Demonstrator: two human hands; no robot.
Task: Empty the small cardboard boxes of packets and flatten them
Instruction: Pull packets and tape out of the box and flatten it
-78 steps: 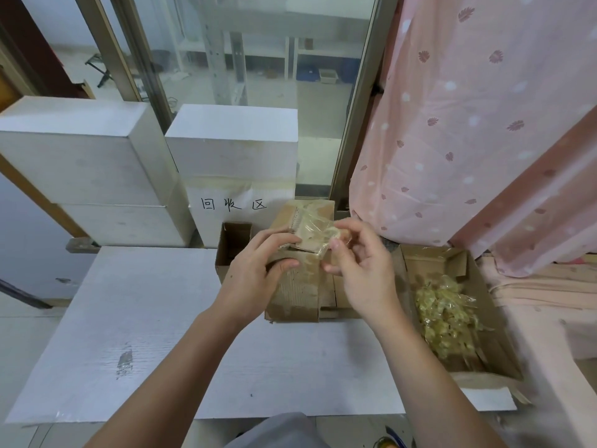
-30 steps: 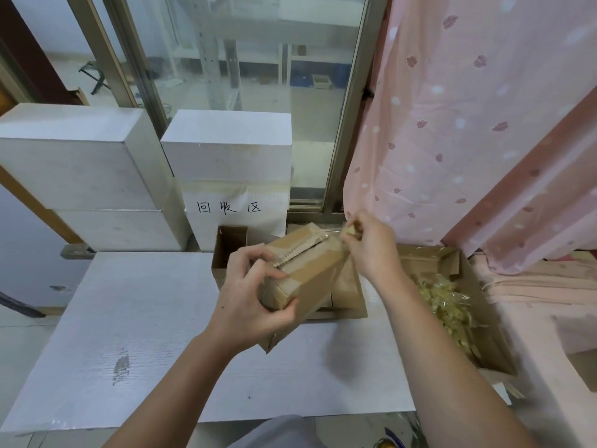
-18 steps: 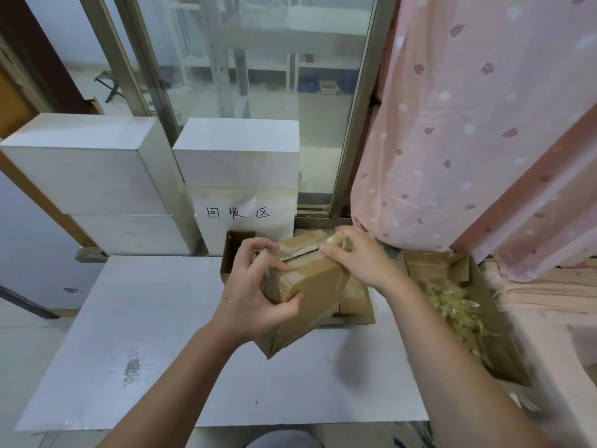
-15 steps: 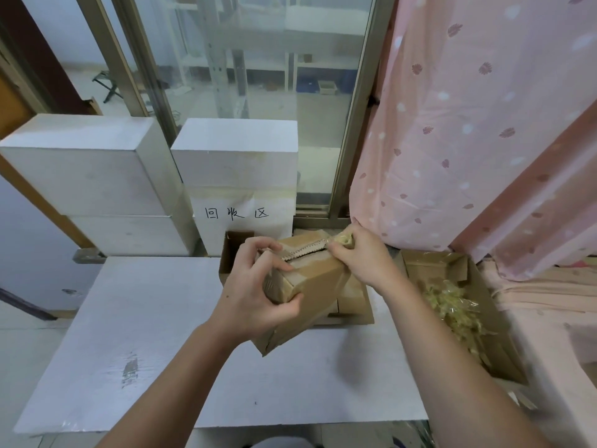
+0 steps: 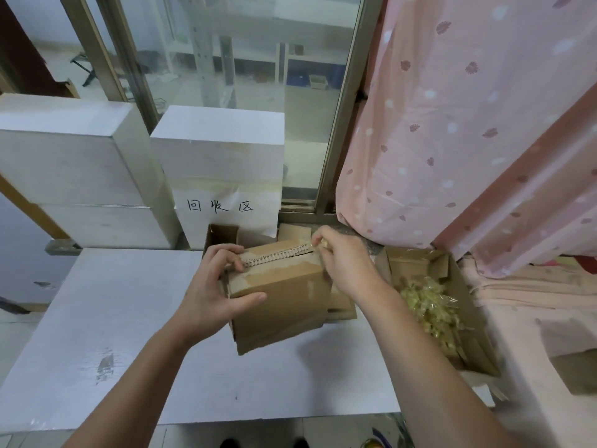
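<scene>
Gripping the small cardboard box [image 5: 281, 299] from its left end, left hand [image 5: 210, 295] has its thumb across the front face and fingers curled over the top beside the serrated tear strip [image 5: 277, 255]. Box is lifted off the white table [image 5: 97, 318] and tilted. Right hand [image 5: 342, 263] pinches something small at the strip's right end, just above the box's right corner; what exactly, cannot tell. Strip's long axis runs left-right between the 2 hands. Open carton of packets [image 5: 433, 305] lies right of the right hand, free room toward it.
</scene>
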